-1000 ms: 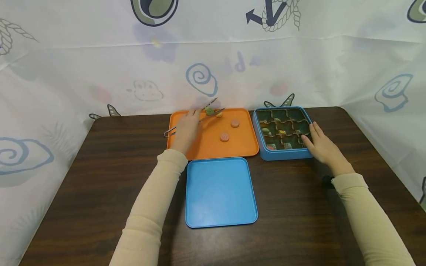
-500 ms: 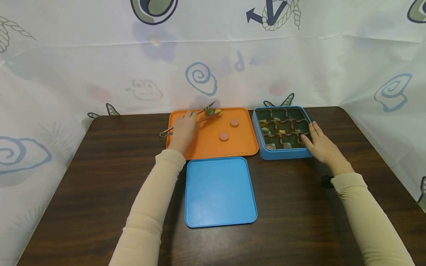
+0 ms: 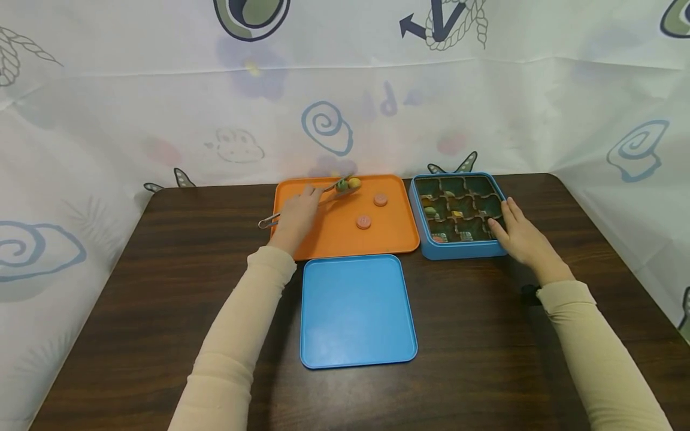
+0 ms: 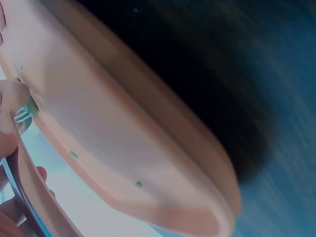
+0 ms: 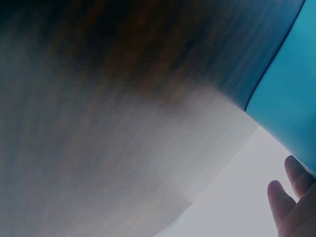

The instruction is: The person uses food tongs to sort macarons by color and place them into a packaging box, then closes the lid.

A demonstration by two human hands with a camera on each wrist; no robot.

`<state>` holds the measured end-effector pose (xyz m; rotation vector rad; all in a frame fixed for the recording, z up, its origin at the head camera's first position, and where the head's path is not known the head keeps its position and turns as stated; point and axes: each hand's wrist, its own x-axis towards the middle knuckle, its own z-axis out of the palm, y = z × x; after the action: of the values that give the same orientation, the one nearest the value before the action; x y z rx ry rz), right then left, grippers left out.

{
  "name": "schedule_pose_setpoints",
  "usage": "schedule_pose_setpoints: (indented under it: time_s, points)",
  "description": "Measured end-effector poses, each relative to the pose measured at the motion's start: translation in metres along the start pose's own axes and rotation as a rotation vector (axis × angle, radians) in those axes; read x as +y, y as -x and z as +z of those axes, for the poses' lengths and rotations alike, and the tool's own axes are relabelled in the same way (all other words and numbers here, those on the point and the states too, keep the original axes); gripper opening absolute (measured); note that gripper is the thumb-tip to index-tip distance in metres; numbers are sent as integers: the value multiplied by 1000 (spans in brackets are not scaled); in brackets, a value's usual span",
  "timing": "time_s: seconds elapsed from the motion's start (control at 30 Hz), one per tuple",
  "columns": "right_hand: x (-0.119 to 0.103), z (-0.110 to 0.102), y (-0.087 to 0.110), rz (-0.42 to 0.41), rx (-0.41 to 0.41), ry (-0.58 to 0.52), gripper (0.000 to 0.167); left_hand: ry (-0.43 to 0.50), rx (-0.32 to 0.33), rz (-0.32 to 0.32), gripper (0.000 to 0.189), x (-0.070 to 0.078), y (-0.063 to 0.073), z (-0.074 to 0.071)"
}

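Observation:
My left hand [image 3: 297, 216] grips a pair of metal tongs [image 3: 269, 222] over the orange tray [image 3: 339, 239]. The tongs' tips close in around a small green piece [image 3: 342, 185], with a yellow piece [image 3: 354, 182] right beside it. In the left wrist view the tongs [image 4: 34, 190] run between thumb and fingers, and a bit of green shows by the tip. Two round pink pieces [image 3: 380, 199] lie farther right on the tray. With straight fingers, my right hand [image 3: 525, 242] rests against the right side of a blue box [image 3: 463, 250] divided into compartments.
A blue tray [image 3: 358, 311] lies just in front of the orange one. Several compartments of the box hold small coloured pieces, such as a green one [image 3: 429, 211] and a yellow one [image 3: 456, 214]. The brown table [image 3: 162, 311] ends at a patterned white cloth [image 3: 377, 120] behind.
The tongs have shifted down and their tips have drawn together around the green piece. The yellow piece shows more clearly beside it. My right hand has stayed on the box.

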<state>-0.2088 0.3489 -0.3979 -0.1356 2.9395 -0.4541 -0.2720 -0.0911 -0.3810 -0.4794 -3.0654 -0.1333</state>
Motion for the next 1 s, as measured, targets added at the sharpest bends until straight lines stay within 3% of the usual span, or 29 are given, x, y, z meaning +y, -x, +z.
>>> schedule_pose_setpoints:
  time_s: [0.53,0.83,1.0]
  points:
    - [1,-1,0,17,-16,-1,81,60,-30,-45,51,4,-6,2]
    - [-2,-3,1,22,-19,-3,81,23,-11,-4,48,1,-5,2]
    - [-1,-1,1,23,-23,-5,82,60,-28,-27,50,-2,-6,3]
